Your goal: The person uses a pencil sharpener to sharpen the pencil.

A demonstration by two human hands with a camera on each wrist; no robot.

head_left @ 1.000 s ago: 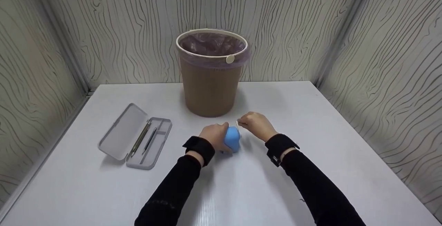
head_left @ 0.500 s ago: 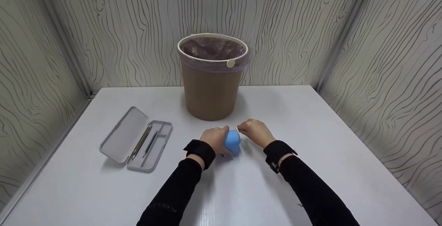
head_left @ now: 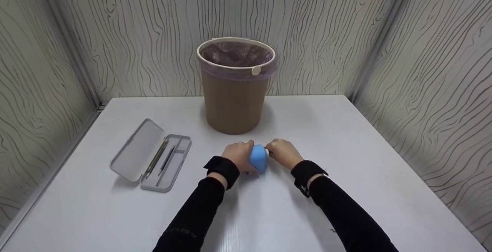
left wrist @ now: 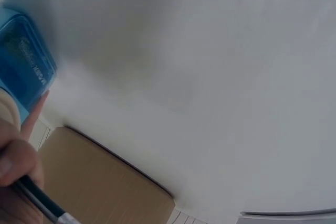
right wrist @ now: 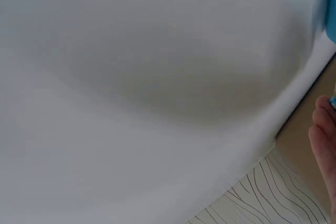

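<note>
In the head view a blue crank pencil sharpener [head_left: 258, 158] sits on the table between both hands. My left hand [head_left: 237, 156] grips its left side, thumb and fingers spread around the body. Its blue see-through shavings drawer [left wrist: 26, 59] shows in the left wrist view, beside a cream round face. There a dark pencil [left wrist: 38, 199] with a silvery end lies against the left hand's curled fingers. My right hand [head_left: 284, 153] pinches the small crank at the sharpener's right; the fingers [right wrist: 324, 124] are partly cut off in the right wrist view.
A brown bin [head_left: 235, 104] lined with a purple bag stands behind the hands. To the left lies an open grey pencil case [head_left: 132, 152] holding two pencils [head_left: 157, 159]. Patterned walls [head_left: 315, 32] enclose the white table [head_left: 96, 213] on three sides.
My right hand has moved slightly down beside the sharpener, and the pale crank has turned from standing up to pointing lower. The left hand keeps its hold. The camera view has shifted slightly.
</note>
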